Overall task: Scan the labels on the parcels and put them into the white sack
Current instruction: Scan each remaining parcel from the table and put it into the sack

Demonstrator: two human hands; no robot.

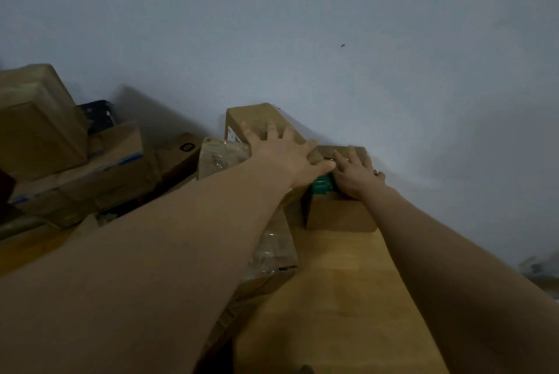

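Observation:
Both my arms reach far forward to parcels stacked against the wall. My left hand (281, 150) lies spread, fingers straight, on top of a tall brown cardboard parcel (257, 116) with a white label on its left face. My right hand (355, 172) rests on a smaller brown cardboard box (338, 213) just to the right, fingers laid over its top; the thumb side is hidden. A green item (322, 186) shows between the two hands. The white sack is out of view, and so is any scanner.
A large flat cardboard box (332, 298) lies under my arms. A parcel wrapped in clear tape (217, 156) sits left of the tall one. More brown boxes (39, 131) pile up at the left. The pale wall (332, 26) stands right behind.

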